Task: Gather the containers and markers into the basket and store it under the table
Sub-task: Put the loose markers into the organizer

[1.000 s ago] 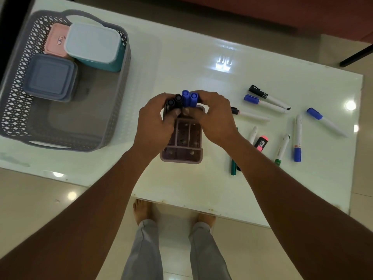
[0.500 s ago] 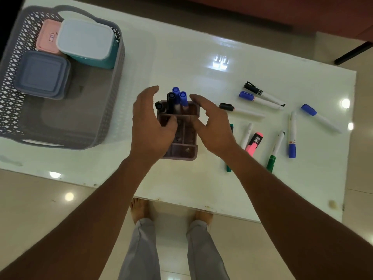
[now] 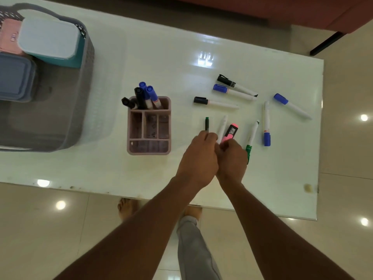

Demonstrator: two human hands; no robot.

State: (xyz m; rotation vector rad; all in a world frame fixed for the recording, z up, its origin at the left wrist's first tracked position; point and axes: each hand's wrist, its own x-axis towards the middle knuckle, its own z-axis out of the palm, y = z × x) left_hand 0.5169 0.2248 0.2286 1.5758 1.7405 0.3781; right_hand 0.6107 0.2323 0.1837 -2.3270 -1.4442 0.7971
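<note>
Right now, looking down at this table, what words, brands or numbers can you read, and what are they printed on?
Nothing reads clearly.
Pink highlighter: white lettering on its black label, too blurred to read.
Pink container in the basket: a small mark on its lid, too small to read.
Blue-capped marker: red print on the barrel, too small to read.
</note>
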